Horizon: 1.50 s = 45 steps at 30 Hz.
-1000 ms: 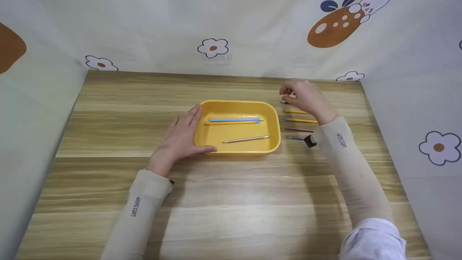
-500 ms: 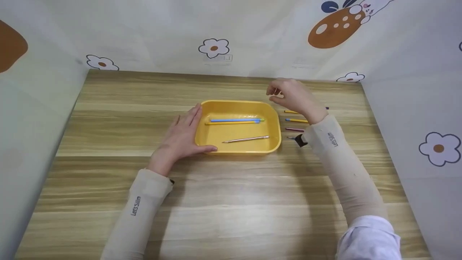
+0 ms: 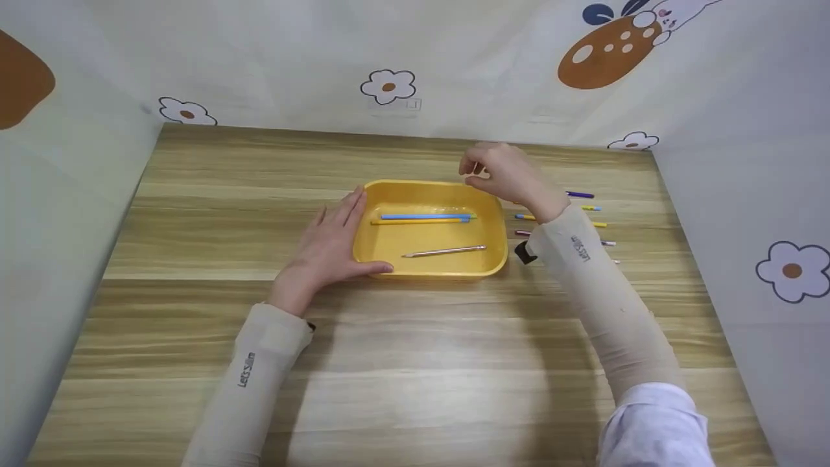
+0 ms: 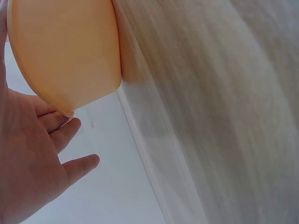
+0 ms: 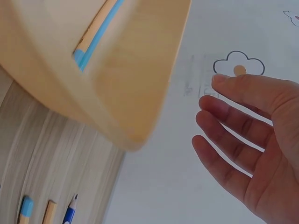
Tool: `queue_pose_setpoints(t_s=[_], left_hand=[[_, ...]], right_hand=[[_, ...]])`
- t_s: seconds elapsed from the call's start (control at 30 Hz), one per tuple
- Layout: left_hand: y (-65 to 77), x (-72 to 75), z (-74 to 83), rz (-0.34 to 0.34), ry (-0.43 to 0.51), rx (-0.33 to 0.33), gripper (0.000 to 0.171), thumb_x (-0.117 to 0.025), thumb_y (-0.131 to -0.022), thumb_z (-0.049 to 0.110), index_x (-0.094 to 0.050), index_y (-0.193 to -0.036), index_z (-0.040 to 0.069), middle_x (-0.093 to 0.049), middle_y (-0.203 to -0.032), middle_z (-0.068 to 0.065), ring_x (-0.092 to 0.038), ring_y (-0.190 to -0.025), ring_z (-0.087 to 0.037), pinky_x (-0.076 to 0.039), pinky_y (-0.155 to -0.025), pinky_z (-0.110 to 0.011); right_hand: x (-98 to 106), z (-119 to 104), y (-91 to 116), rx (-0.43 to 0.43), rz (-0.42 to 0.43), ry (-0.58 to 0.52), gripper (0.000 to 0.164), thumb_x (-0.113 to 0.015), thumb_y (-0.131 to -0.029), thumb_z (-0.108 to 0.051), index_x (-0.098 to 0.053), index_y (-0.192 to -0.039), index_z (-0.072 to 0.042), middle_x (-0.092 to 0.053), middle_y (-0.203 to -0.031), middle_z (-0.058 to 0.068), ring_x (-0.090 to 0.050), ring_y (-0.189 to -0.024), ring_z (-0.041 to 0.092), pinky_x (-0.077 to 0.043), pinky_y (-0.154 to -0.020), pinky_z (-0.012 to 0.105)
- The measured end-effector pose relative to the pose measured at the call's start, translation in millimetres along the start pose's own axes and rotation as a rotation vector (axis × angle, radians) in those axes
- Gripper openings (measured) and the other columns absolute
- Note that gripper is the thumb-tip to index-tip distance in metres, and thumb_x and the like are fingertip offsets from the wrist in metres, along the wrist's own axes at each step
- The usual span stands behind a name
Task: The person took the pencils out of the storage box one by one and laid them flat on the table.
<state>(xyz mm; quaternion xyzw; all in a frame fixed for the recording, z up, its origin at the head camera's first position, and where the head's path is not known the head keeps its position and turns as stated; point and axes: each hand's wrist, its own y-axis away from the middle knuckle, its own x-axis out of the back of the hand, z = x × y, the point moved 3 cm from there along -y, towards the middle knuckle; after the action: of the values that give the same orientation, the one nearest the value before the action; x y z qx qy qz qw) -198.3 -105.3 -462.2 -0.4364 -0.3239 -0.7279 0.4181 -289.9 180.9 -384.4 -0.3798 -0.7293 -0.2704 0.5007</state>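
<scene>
A yellow plastic box [image 3: 428, 275] sits on the table and holds a blue pencil [image 3: 421, 216], a yellow pencil [image 3: 415, 222] and a silvery pencil [image 3: 447, 251]. My left hand [image 3: 324, 250] rests against the box's left end, fingers spread at the far corner and thumb on the near rim. In the left wrist view, its fingertips touch the rim. Above the box's far right corner hovers my right hand [image 3: 509, 174]. The right wrist view shows that hand [image 5: 252, 135] with loosely bent fingers and nothing between them.
Several pencils lie in a row right of the box, partly under the right forearm, among them a dark blue pencil [image 3: 580, 194] and a yellow pencil with a blue end [image 3: 525, 216]. A flower-printed cloth wall [image 3: 292, 84] stands behind the table.
My right hand has moved left from over the pencil row to the box's far right corner, uncovering the pencils' right ends. The left hand and the box stay in place.
</scene>
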Motion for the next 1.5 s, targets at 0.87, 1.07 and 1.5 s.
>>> queue_pose_setpoints(t_s=[0.87, 1.07, 1.5], left_hand=[[-4.3, 0.7, 3.5, 0.006, -0.006, -0.006, 0.13, -0.06, -0.073, 0.084, -0.002, -0.161, 0.009, -0.001, -0.171, -0.004, -0.01, -0.157, -0.024, -0.013, -0.127, -0.055], [2.9, 1.5, -2.4, 0.006, 0.008, 0.017, 0.13, -0.064, -0.073, 0.081, -0.001, -0.161, 0.009, 0.0, -0.17, -0.004, -0.01, -0.157, -0.026, -0.012, -0.127, -0.057], [0.4, -2.0, 0.0, 0.002, 0.013, 0.01, 0.13, -0.062, -0.073, 0.083, -0.002, -0.161, 0.009, 0.001, -0.17, -0.004, -0.009, -0.157, -0.026, -0.011, -0.127, -0.057]], right_hand=[[-32, -33, -24, 0.096, -0.127, 0.028, 0.017, -0.066, -0.094, -0.016, -0.072, -0.108, -0.008, -0.072, -0.109, 0.007, -0.067, -0.101, 0.023, -0.057, -0.091, 0.038], [-43, -47, -35, 0.139, -0.149, 0.06, 0.017, -0.068, -0.094, -0.017, -0.071, -0.109, -0.01, -0.071, -0.109, 0.007, -0.067, -0.101, 0.022, -0.057, -0.091, 0.037], [-55, -51, -41, 0.179, -0.195, 0.09, 0.016, -0.069, -0.092, -0.016, -0.071, -0.107, -0.009, -0.072, -0.103, 0.006, -0.065, -0.093, 0.021, -0.057, -0.086, 0.035]])
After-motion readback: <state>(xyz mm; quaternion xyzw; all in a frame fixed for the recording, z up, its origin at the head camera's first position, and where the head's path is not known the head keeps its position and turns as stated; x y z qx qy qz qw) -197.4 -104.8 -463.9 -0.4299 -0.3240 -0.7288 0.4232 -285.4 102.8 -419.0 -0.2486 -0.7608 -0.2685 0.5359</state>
